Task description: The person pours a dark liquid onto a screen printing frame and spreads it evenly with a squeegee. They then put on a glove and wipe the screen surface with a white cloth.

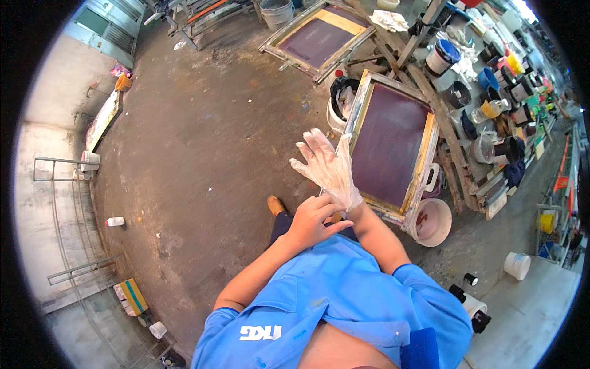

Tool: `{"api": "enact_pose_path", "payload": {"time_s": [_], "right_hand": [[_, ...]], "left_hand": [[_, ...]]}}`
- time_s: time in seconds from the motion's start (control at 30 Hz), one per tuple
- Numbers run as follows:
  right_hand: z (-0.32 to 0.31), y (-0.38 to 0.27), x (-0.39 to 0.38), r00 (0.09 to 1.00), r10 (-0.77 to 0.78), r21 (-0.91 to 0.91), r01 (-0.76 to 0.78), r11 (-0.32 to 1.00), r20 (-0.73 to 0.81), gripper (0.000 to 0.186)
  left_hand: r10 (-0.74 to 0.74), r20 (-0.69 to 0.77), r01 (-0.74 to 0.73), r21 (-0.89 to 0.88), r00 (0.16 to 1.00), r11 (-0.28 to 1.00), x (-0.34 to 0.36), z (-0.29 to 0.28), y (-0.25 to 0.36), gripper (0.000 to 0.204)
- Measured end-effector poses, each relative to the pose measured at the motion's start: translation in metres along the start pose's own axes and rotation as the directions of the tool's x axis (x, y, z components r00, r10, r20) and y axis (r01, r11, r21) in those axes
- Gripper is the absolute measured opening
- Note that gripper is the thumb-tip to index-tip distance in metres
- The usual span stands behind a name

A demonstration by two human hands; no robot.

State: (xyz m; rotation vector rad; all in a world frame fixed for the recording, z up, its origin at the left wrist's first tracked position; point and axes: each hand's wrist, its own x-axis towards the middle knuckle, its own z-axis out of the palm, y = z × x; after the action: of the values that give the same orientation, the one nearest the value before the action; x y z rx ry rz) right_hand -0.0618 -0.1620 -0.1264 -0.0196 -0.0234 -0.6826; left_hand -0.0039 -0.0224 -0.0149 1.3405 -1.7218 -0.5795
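A thin, see-through plastic glove (347, 189) covers my right hand (327, 165), which is raised in front of me with its fingers spread. My left hand (312, 221) is bare and bent across to the right wrist. Its fingers are curled at the glove's cuff and grip the edge there, while the thumb points out to the right. Just beyond the gloved hand leans a printing screen (391, 144) with a dark purple mesh and a wooden frame.
A second printing screen (316, 42) lies farther off. Near the first stand a white bucket with a black liner (335, 117) and a pinkish bucket (435, 222). Wooden pallets (445, 117) and several paint tubs crowd the right. A metal rail (61, 161) runs along the left wall.
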Motion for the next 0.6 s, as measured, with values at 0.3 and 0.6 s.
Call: {"api": "enact_pose_path", "payload": {"time_s": [0.3,0.6], "right_hand": [[-0.077,-0.03,-0.043,0.716,-0.266,-0.151,0.222,0.963,-0.646,0.047],[-0.039,0.044,-0.086,0.053,-0.635,-0.575,0.371,0.729,-0.771,0.056]], "left_hand": [[0.076,0.153,-0.057,-0.121,0.985,0.991,0.045,-0.101,-0.08,0.024],[-0.346,0.415,0.452,-0.191,0.842,0.871,0.061,-0.156,-0.209,0.019]]}}
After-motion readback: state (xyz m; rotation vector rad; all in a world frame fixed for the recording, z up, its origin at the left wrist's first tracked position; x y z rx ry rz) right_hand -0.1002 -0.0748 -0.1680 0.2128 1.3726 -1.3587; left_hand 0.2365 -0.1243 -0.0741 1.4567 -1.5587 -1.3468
